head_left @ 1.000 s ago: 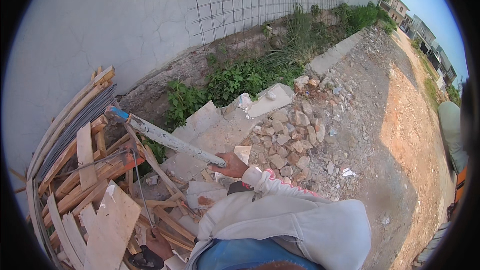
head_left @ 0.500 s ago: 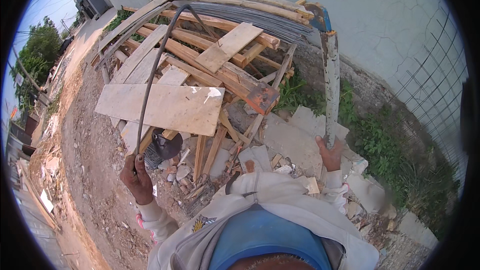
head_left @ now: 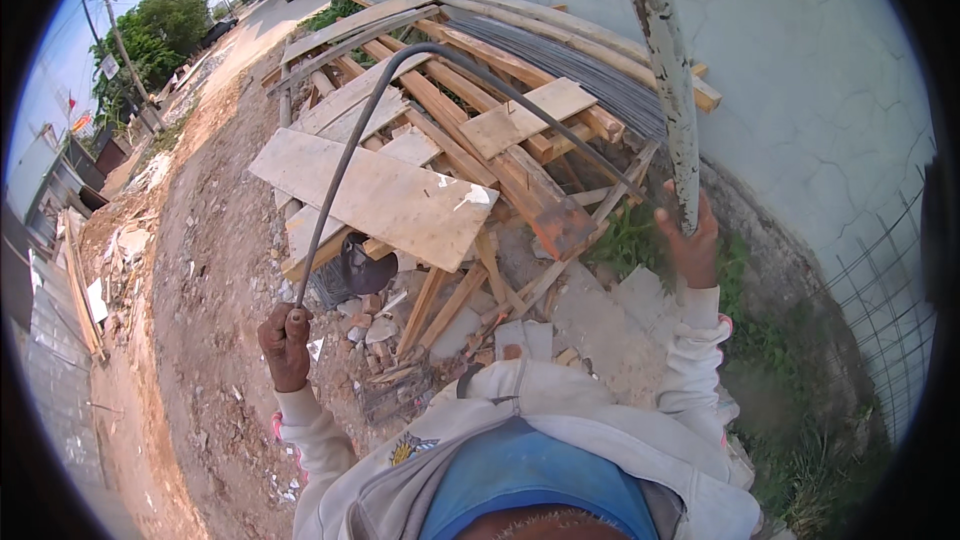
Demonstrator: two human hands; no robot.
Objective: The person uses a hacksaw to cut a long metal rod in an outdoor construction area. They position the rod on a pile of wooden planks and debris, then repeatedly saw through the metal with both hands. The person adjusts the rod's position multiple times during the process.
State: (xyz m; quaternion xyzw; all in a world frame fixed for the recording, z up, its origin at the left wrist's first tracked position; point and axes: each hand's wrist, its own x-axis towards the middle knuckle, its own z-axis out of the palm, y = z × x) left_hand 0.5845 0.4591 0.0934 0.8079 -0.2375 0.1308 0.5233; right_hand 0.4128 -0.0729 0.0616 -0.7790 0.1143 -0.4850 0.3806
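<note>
My left hand [head_left: 285, 345] grips a dark bent metal rod [head_left: 350, 160], which arches over a pile of timber and lands among it near my right hand. My right hand [head_left: 694, 250] holds a pale, peeling painted pole [head_left: 660, 60] upright, its blue top cut off by the frame edge. Before me, pale boards [head_left: 370, 200] lie askew over wooden beams [head_left: 540, 195], with a bundle of thin grey bars [head_left: 600, 88] along the back. A dark object [head_left: 365, 267] I cannot make out sits under the front board.
A cracked white wall [head_left: 800, 90] with wire mesh [head_left: 875, 320] is at the right, weeds [head_left: 760, 380] below it. Broken slabs [head_left: 600, 320] and rubble lie under the pile. A dirt lane [head_left: 155, 280] runs along the left, with sheds, poles and trees beyond.
My view swung left onto the pile from one second ago. Since half a second ago the pole and my right hand have risen; the rod in my left hand leans further right.
</note>
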